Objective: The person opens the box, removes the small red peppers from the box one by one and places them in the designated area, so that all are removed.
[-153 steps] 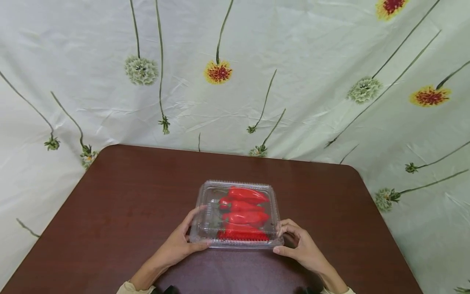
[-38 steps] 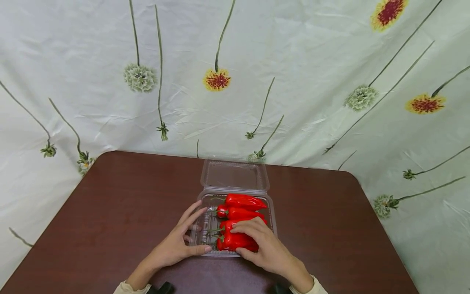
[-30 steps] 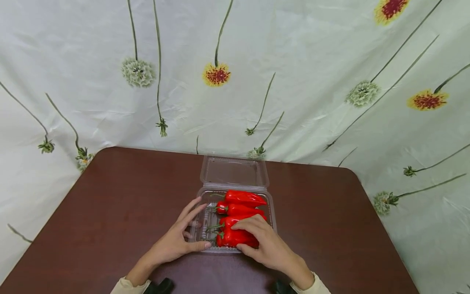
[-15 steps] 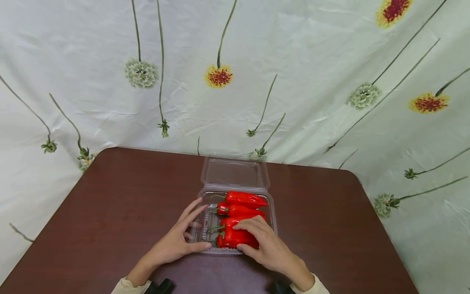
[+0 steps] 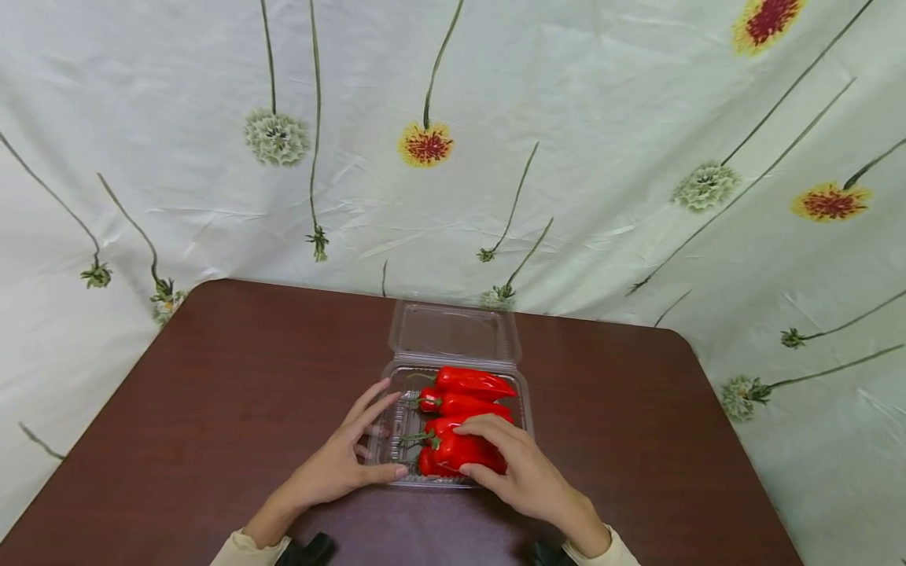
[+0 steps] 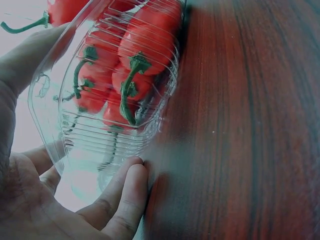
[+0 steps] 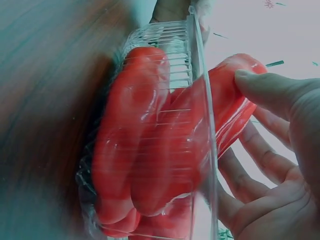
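A clear plastic clamshell container (image 5: 526,397) stands on the table with its lid (image 5: 453,330) folded back, away from the person. Several red peppers (image 5: 474,383) with green stems lie inside. My left hand (image 5: 338,469) holds the container's left end, thumb at the front rim, fingers around the side. With thumb and fingers, my right hand (image 5: 531,477) pinches the front red pepper (image 5: 458,451). In the right wrist view this pepper (image 7: 230,85) sticks up above the container's rim, over other peppers (image 7: 130,135). The right hand hides its tip in the head view.
The dark brown wooden table (image 5: 269,377) spreads out on both sides of the container. Behind it hangs a pale cloth (image 5: 580,102) printed with flowers. Dark bands (image 5: 307,550) sit at the wrists, by the cream sleeves (image 5: 248,550).
Five seconds ago the lid was shut, with both hands at the container's sides. It now lies open. The right hand has moved onto the peppers and just raised the front one slightly.
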